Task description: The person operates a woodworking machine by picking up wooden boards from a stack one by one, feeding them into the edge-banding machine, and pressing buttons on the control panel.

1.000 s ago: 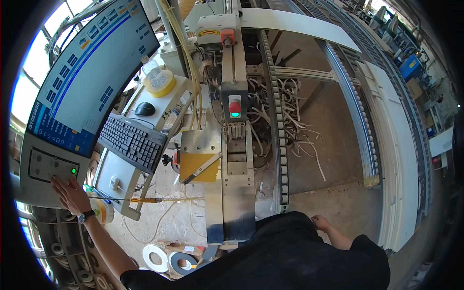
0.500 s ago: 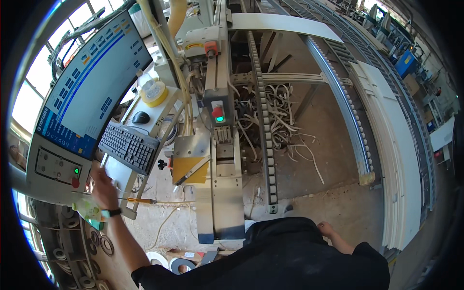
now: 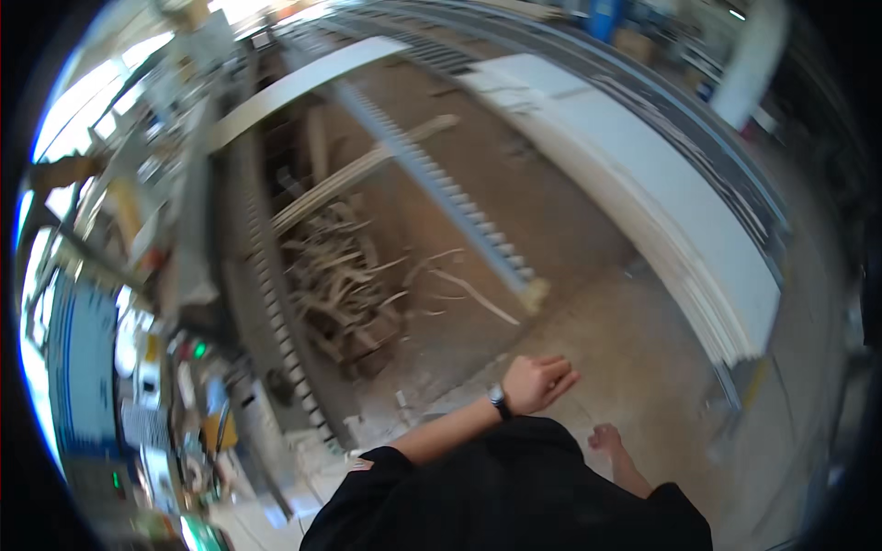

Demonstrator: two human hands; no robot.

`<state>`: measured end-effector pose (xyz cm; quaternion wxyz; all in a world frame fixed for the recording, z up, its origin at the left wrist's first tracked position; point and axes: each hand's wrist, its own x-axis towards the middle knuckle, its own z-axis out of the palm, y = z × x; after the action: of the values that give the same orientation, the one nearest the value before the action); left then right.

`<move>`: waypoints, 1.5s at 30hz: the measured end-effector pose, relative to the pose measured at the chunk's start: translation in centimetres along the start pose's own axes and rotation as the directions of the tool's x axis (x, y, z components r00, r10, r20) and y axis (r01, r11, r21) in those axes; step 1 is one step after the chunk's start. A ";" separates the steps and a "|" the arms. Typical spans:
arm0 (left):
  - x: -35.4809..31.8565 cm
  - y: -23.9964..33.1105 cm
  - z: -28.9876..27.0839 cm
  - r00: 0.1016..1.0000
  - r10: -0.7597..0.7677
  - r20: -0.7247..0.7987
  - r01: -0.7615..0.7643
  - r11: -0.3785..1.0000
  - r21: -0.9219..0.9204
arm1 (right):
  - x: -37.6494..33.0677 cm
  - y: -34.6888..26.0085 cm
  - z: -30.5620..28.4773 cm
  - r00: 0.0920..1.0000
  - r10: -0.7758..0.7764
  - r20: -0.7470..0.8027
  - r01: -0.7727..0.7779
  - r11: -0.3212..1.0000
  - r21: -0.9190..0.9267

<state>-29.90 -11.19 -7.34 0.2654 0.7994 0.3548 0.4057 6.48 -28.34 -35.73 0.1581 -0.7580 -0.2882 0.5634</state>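
Observation:
My left hand (image 3: 542,384) is in front of my body above the floor, with a dark-banded watch (image 3: 499,401) on its wrist. Its fingers are loosely bent and slightly apart, and nothing shows in them. Beside my right hip hangs my right hand (image 3: 604,438), small and blurred, so I cannot make out how its fingers lie. Neither hand touches anything visible. Past the left hand, a roller rail (image 3: 450,197) ends above the floor. To the right lies a long stack of white boards (image 3: 661,174).
A tangle of pale strips (image 3: 340,266) lies on the floor between the rails. One white board (image 3: 308,83) spans the rails at the far end. At the left are the machine, a blurred screen (image 3: 83,367) and a keyboard (image 3: 145,425). A roller conveyor (image 3: 680,119) runs behind the stack.
My left hand has left the area by the screen's control panel and swung right, in front of my body. The view has turned right, so the machine and screen sit farther left.

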 end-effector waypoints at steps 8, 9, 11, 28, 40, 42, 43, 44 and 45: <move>11.5 -5.9 13.8 0.923 -0.120 0.365 0.184 0.972 -0.145 | 2.9 0.0 -10.4 0.940 0.153 -0.305 0.065 0.798 0.599; 12.2 -7.6 15.1 0.878 -0.199 0.436 0.295 0.942 -0.163 | 3.6 -0.3 -10.8 0.933 0.145 -0.329 0.099 0.777 0.622; 13.6 -10.9 17.0 0.815 -0.277 0.509 0.409 0.897 -0.168 | 4.7 -2.0 -10.6 0.941 0.117 -0.318 0.096 0.807 0.582; 51.3 -30.0 30.1 0.773 -0.351 0.529 0.454 0.888 -0.074 | 21.8 -18.8 -27.4 0.949 0.272 -0.162 -0.148 0.833 0.533; 69.5 -42.1 33.4 0.460 -0.660 0.594 0.842 0.111 -0.528 | 44.1 -38.8 -43.1 0.997 0.077 -0.025 -0.081 0.928 -0.364; 73.4 -45.0 33.2 0.396 -0.720 0.570 0.761 -0.089 -0.642 | 52.2 -36.7 -45.0 0.226 -0.905 -0.361 0.931 0.092 0.352; 73.8 -46.5 30.8 0.333 -0.779 0.531 0.732 -0.142 -0.667 | 53.6 -42.1 -47.0 0.223 -0.915 -0.335 0.920 0.085 0.382; 74.3 -49.8 29.2 0.325 -0.829 0.455 0.685 -0.125 -0.718 | 54.8 -47.6 -48.0 0.786 -0.600 -0.152 0.616 0.735 0.282; 73.6 -52.7 27.0 0.295 -0.883 0.366 0.622 -0.113 -0.775 | 54.6 -54.6 -48.0 0.997 0.024 -0.074 -0.023 0.999 0.025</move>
<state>4.98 74.77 -25.26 0.7359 0.1344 0.5376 0.3890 48.55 52.14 -31.40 0.1715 -0.7798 -0.2662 0.5400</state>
